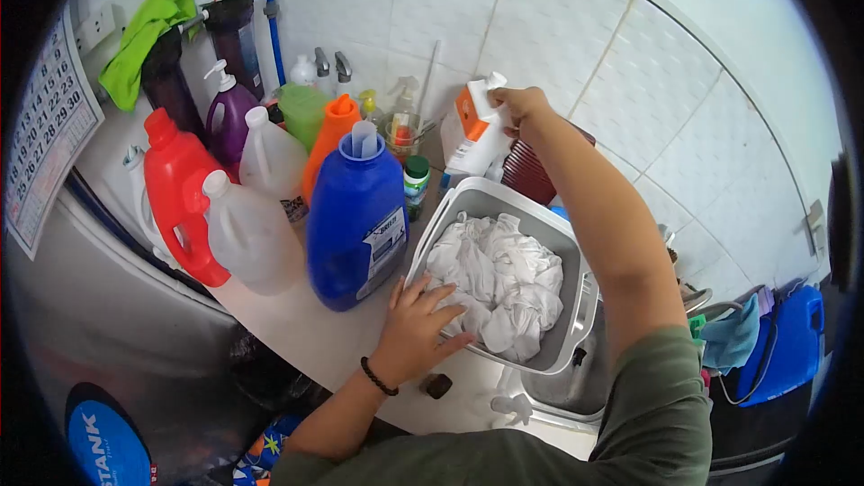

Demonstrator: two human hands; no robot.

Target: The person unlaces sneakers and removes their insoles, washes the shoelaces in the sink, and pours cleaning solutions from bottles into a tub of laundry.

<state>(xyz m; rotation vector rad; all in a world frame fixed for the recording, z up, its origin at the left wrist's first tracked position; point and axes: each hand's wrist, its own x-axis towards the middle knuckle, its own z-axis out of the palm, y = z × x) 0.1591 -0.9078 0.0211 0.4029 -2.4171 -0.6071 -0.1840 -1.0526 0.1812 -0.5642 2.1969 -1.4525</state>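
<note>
A grey plastic basin (574, 265) holds a heap of crumpled white cloth (504, 279) and stands partly over the sink. My left hand (416, 328) lies across the basin's near left rim, its fingers spread and holding nothing. At the back, my right hand (525, 108) is closed round the upper part of a white plastic jug (472, 148) with an orange label. The jug is slightly tilted beside the basin's far edge. Part of its handle is hidden by my fingers.
Left of the basin stand a blue detergent bottle (357, 225), a clear jug (247, 238), a red jug (184, 189) and an orange bottle (330, 135). A dark red ribbed item (531, 171) leans behind the basin. The sink (562, 387) lies below right.
</note>
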